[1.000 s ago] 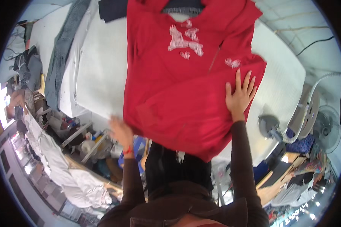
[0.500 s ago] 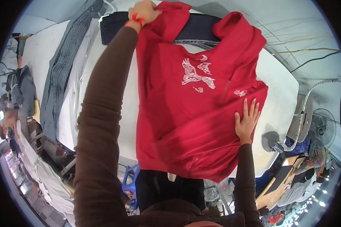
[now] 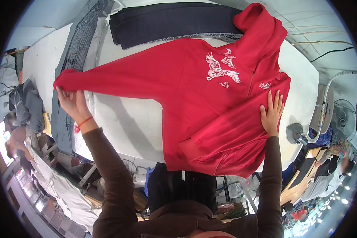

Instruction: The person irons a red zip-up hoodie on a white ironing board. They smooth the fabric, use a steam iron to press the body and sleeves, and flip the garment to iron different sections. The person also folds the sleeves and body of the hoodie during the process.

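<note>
A red hooded sweatshirt (image 3: pixel 218 107) with a zip and a white winged embroidery lies spread on a white table (image 3: pixel 123 131). One sleeve is folded diagonally across its body; the other stretches out to the left. At that sleeve's cuff, my left hand (image 3: pixel 73 104) grips the fabric from below, with a red string round the wrist. My right hand (image 3: pixel 272 115) rests flat, fingers spread, on the folded sleeve's shoulder. The hood (image 3: pixel 260 29) points to the far right.
Dark folded cloth (image 3: pixel 166 23) lies behind the sweatshirt. A long stack of grey cloth pieces (image 3: pixel 77 47) runs along the left. A bendy-necked lamp (image 3: pixel 295 134) stands by the table's right edge, with a fan (image 3: pixel 342 119) beyond. Other people work at both sides.
My left hand has swung from the far side down to the left, pulling the sleeve out straight. The sweatshirt sits slightly farther right and away; my right hand stays flat on it.
</note>
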Tool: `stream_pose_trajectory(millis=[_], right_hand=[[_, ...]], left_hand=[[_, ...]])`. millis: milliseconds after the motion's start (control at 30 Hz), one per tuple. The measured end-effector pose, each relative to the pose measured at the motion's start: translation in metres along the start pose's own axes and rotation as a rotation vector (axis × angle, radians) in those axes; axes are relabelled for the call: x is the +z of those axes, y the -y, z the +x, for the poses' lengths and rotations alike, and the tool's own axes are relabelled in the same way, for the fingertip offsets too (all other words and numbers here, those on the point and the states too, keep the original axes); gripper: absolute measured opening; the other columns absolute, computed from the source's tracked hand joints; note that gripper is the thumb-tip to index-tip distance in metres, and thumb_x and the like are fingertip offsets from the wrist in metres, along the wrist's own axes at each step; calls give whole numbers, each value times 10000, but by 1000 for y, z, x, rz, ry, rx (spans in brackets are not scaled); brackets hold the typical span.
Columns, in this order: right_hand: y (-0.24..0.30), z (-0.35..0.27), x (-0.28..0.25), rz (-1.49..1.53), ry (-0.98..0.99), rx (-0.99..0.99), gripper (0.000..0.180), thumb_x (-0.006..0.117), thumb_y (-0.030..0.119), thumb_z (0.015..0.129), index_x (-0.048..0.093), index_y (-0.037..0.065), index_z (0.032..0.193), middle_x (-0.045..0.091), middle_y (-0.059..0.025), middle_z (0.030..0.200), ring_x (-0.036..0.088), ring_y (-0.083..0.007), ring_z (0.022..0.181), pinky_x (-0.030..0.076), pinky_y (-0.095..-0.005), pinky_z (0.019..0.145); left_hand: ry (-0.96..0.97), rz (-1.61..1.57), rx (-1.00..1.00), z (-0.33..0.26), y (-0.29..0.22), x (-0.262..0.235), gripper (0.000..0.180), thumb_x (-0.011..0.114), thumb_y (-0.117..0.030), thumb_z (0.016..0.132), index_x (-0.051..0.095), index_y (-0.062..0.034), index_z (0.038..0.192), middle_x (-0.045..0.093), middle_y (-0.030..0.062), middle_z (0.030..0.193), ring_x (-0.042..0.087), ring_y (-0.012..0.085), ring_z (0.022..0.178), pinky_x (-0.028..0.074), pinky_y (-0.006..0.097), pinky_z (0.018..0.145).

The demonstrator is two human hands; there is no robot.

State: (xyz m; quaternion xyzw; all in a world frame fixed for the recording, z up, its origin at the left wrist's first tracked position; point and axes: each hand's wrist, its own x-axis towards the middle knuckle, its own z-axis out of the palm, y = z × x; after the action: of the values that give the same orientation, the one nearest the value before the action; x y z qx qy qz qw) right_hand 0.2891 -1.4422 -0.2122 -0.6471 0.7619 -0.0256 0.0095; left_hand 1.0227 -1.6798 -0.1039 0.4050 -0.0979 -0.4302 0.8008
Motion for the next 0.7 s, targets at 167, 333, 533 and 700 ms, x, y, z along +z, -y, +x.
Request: stream_pose_trajectory(millis=[167,333,533,700], right_hand=[[42,1,-50,82,-7,64,943,813,481,956,375,204,1744,256,-218,1817,258,-448,1662,254,-640,1308],[248,8,-161,1660,28,113,1330,1042,410,698,298,40,1737,400,-197,1733,482,-350,1541,432,-543,1241],[246,-31,-182,1452,36,71,961,871,53,742,487,-23,1620,592,-178,1549,589,-312,1431,457,-426,1212],[259,-16,-216,1593,227,-284,888,798,72,686,606,-2,1550,679,-179,1463,631,-372,1343,484,-423,1147]], left_hand=[[30,935,781,-125,-10,66,223,717,-1,1057,736,24,1278,657,127,1418,687,159,1063,592,309,933],[1451,990,330,-283,17,131,170,737,33,881,809,-45,1013,813,98,1079,757,269,1073,584,400,852],[948,752,176,-235,42,160,185,535,-28,1077,704,8,1142,775,181,1061,754,241,981,561,384,990],[1816,1158,-435,-134,247,226,371,560,-312,1178,733,14,1209,782,87,996,746,178,930,576,331,898]])
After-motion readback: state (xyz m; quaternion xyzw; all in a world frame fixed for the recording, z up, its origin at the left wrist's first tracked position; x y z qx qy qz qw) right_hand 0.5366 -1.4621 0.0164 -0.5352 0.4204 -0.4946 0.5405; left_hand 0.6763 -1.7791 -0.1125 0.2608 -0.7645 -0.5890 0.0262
